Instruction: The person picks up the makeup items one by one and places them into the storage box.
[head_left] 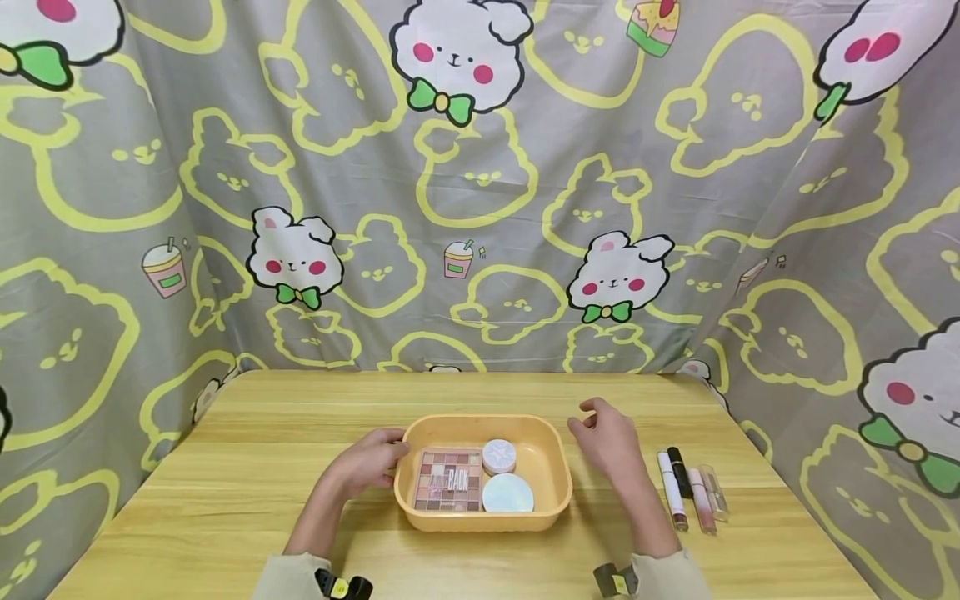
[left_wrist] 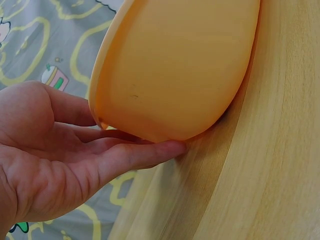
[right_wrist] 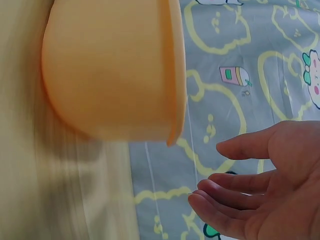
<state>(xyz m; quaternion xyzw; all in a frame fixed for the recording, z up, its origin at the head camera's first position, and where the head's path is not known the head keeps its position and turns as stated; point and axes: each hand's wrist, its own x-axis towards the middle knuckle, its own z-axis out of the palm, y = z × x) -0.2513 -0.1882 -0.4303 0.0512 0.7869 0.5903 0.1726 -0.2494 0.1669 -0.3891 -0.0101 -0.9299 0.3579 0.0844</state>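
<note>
"Yellow basin, one; stands on the wooden counter, between the two hands. Contents: palette lettered BACK, flat at the left; small white case and larger pale compact, both round, just beside it."

"Outside the basin?"

"Four slim tubes, lying to the right: white tube, black tube, pink tube, clear tube."

"Hazards?"

"Tilting, I would judge. Cause: support at one end only; a pull from there could slide the round pieces into the palette. Second: the right forearm lies near the tubes; an outward sweep could set them rolling."

"Hands, by pose?"

"Left hand: at the basin's left end, palm turned inward, thumb at the rim, fingers bent along the outer wall. Appears a light hold; firmness cannot be told. Right hand: beyond the right end, apart from the basin, fingers loosely bent, thumb well clear of them, nothing held. Both forearms reach forward from the near edge, one each side of the basin."
</note>
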